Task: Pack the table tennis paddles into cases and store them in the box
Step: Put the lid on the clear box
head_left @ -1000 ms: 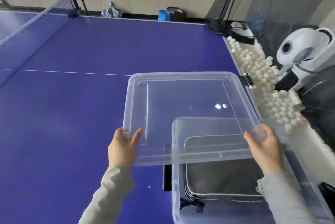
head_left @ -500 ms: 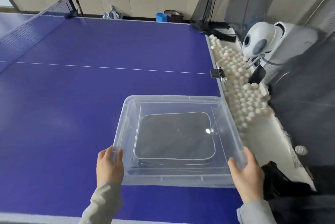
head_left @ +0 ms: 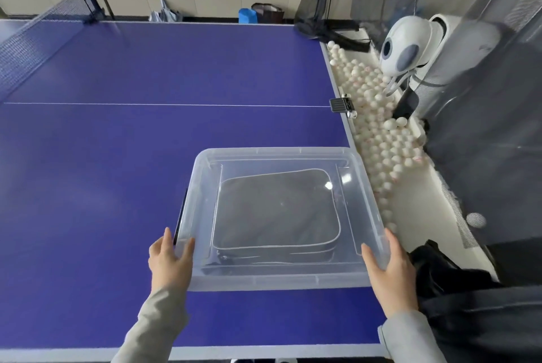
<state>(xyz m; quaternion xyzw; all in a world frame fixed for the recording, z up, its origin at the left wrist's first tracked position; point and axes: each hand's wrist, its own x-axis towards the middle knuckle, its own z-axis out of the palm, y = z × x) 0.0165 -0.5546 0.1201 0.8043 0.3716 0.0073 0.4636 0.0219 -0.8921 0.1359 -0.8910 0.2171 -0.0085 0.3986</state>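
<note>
The left hand (head_left: 168,260) is at the near left corner of the clear box (head_left: 360,216), spread open: its thumb lies flat on the lid (head_left: 275,154) and its straight fingers lie along the side. The right hand (head_left: 387,265) holds the near right corner the same way, thumb on top and fingers against the side wall. The lid sits squarely over the box. Inside the box, seen through the lid, a black zipped case (head_left: 275,210) lies flat. The box stands on the blue table (head_left: 117,157). Just right of the box lie many white balls (head_left: 378,133); beyond them stands a white ball machine (head_left: 404,48). The net (head_left: 35,31) is far left of the box.
</note>
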